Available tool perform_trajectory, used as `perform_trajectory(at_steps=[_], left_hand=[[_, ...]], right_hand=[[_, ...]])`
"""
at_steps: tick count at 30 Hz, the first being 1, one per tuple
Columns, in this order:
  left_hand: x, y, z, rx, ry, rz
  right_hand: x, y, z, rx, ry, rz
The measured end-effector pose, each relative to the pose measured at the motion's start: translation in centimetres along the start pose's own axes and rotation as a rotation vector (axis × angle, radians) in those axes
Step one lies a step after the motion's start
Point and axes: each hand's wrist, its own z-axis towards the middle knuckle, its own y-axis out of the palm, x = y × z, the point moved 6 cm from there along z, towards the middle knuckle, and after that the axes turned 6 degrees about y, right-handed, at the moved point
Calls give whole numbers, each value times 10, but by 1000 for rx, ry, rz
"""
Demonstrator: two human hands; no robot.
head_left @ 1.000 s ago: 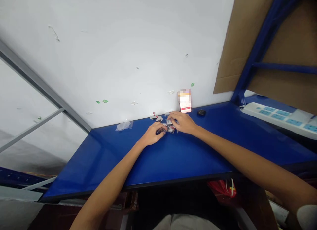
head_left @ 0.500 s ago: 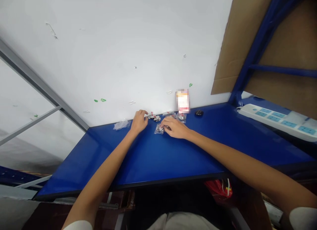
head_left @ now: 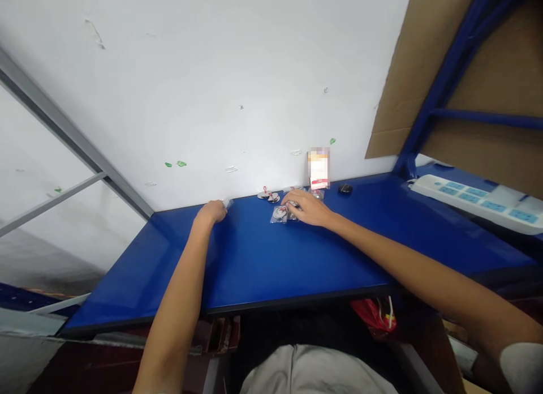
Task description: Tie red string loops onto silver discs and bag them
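My left hand (head_left: 212, 211) is at the back left of the blue table, fingers closed over clear plastic bags (head_left: 228, 204), which it mostly covers; a crumpled bit shows past the fingertips. My right hand (head_left: 309, 208) is curled near the back middle, its fingertips on a small round disc in a clear bag (head_left: 292, 216), partly hidden beneath them. Just left of it lies another bagged disc (head_left: 279, 214) with a red cord. Behind these, loose round discs with red loops (head_left: 268, 196) rest by the wall.
A lit, blurred-out phone-like screen (head_left: 319, 168) leans on the wall, with another bagged piece (head_left: 317, 195) at its foot. A small black object (head_left: 345, 188) lies to its right. A white power strip (head_left: 479, 204) is at the far right. The blue table (head_left: 263, 264) meets a white wall.
My left hand has moved left from beside the loose discs onto the clear bags. My right hand has shifted slightly right, uncovering the bagged disc. The view has tilted a little.
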Motion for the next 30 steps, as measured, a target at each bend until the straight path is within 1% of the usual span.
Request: perform_trajectory(at_steps=[3, 5, 10, 12, 14, 16, 17, 18, 20, 22, 23, 24, 26, 28, 30], left_hand=[[-2, -9, -2, 16, 37, 7], [-3, -15, -5, 50, 54, 10], [2, -34, -21, 172, 20, 11], [5, -47, -30, 289, -22, -13], [11, -65, -40, 489, -26, -113], [25, -78, -47, 680, 65, -348], [35, -80, -48, 732, 140, -515], [48, -78, -49, 745, 223, -699], [82, -65, -48, 659, 365, -1049], [120, -49, -53, 556, 490, -1272], [138, -41, -57, 497, 533, -1343], [153, -34, -62, 461, 555, -1385], [172, -27, -72, 467, 565, -1396], [178, -24, -82, 520, 549, -1354], [178, -24, -87, 552, 519, -1314]], right_hand=[[1, -4, 1, 17, 21, -17], [2, -5, 0, 25, 17, -25], [0, 0, -2, 2, -19, -28], [-3, 0, -2, 3, -32, -21], [-7, -1, -2, 17, -39, -15], [-10, -5, -2, 38, -31, -12], [-10, -6, -2, 49, -16, -12], [-10, -7, -1, 59, 3, -8], [-8, -7, -1, 69, 60, 10], [-3, -4, -3, 73, 152, 42], [-1, -2, -4, 66, 200, 66], [0, 0, -5, 54, 243, 89], [1, 4, -8, 39, 302, 116], [-3, 2, -9, 75, 311, 105], [-9, -5, -9, 165, 283, 65]])
